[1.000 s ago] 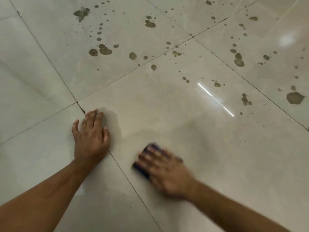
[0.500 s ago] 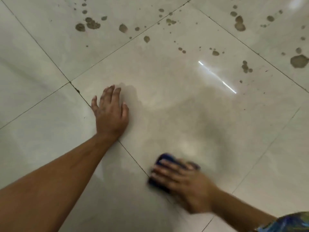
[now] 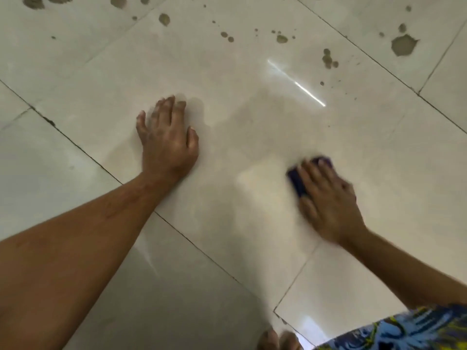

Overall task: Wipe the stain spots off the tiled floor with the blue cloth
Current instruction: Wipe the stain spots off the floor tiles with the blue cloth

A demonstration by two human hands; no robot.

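Observation:
My right hand (image 3: 328, 200) presses flat on a dark blue cloth (image 3: 296, 182) on the pale glossy tiled floor (image 3: 240, 117); it is blurred, and only the cloth's left and far edges show past my fingers. My left hand (image 3: 168, 145) rests palm down on the same tile, fingers spread, to the left of the cloth. Brown stain spots lie across the far part of the floor: a large blot (image 3: 403, 45) at the upper right, a small cluster (image 3: 328, 58) near a light glare, and several dots (image 3: 164, 19) along the top.
Dark grout lines (image 3: 83, 150) cross the floor diagonally. My toes (image 3: 278, 341) and a blue and yellow patterned garment (image 3: 404, 329) show at the bottom right. The tile around my hands shows a faint wet sheen.
My right hand has swept the cloth to the right, away from my left hand. The view has shifted down and back, so the stains sit nearer the top edge.

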